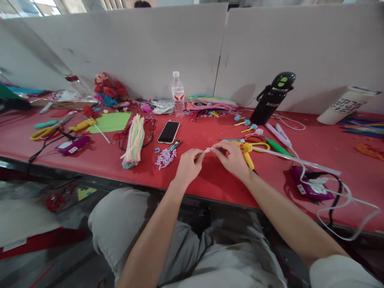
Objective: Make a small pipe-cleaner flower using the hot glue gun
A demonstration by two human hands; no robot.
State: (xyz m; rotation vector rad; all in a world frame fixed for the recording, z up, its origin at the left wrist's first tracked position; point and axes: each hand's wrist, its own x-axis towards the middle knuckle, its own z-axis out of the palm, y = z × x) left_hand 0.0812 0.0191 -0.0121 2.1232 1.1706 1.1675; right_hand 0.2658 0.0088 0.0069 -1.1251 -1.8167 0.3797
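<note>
The fingertips of my left hand (190, 162) and my right hand (232, 158) pinch a small pale lilac fuzzy piece (208, 149) between them, above the red table. Its exact shape is too small to make out. A pile of short lilac pieces (166, 158) lies left of my left hand, with a box cutter (175, 145) at its upper edge. Just beyond my right hand rest a yellow glue gun (247, 154), with a clear glue stick (300, 160) reaching out to the right, and yellow-handled scissors (264, 147), partly hidden.
A phone (168, 132), a bundle of pale pipe cleaners (135, 140) and green paper (112, 122) lie to the left. A plastic bottle (178, 96), black flask (271, 100) and white tumbler (345, 106) stand near the partition (144, 52). White cable (360, 200) loops at right.
</note>
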